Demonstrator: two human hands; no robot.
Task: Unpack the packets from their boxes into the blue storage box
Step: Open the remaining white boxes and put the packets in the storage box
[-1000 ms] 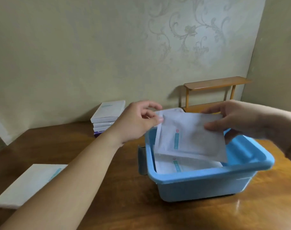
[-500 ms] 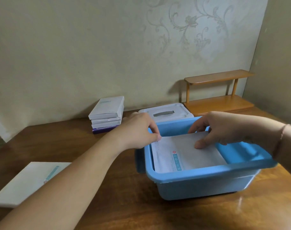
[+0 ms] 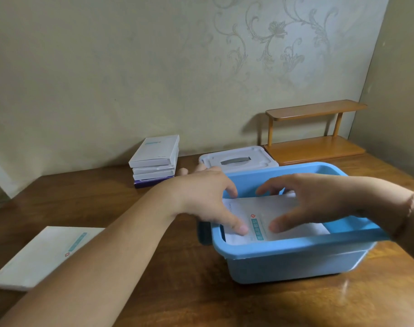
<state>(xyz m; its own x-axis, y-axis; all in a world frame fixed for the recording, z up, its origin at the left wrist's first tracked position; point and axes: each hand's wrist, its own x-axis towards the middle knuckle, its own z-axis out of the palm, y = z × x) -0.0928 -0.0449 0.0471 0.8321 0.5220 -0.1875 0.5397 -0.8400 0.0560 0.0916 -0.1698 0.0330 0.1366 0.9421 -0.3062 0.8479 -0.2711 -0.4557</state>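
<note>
Since half a second ago, when fingers were pinching the packet (image 3: 258, 215) at its edges, both hands are now spreading out over it, and it's lying flat inside the blue storage box (image 3: 293, 246). Left hand (image 3: 208, 199) is hovering open with its thumb tip touching the packet near the red cross print, right hand (image 3: 319, 199) is open too, thumb resting just beside the teal strip, fingers arching above without gripping anything. Another white packet is peeking out underneath. Everything's sitting on a brown wooden bench (image 3: 154, 291). One flat white box (image 3: 43, 256) is lying off to the left, a stack of boxes (image 3: 155, 159) is sitting by the wall, a white lid (image 3: 239, 159) is lying behind the storage box, and a small wooden shelf (image 3: 314, 133) is standing in the corner against patterned wallpaper.
</note>
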